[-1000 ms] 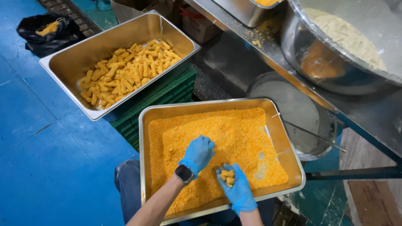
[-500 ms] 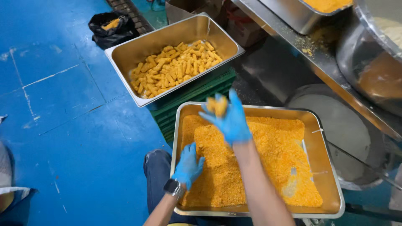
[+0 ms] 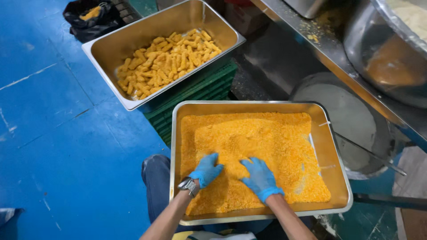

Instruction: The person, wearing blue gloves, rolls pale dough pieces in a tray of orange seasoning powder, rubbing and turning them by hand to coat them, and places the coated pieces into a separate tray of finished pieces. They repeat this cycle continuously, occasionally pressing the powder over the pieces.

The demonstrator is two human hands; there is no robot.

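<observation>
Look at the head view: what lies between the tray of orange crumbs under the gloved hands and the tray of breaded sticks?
A stack of green plastic crates, under the tray of breaded sticks, fills the gap to the crumb tray, beside blue floor.

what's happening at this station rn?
A person in blue gloves has both hands flat in a steel tray of orange crumbs. The left hand and right hand press on the crumb layer near the tray's front edge, fingers spread, holding nothing visible. A second tray on green crates behind holds a pile of crumb-coated sticks. The floor is blue.
</observation>
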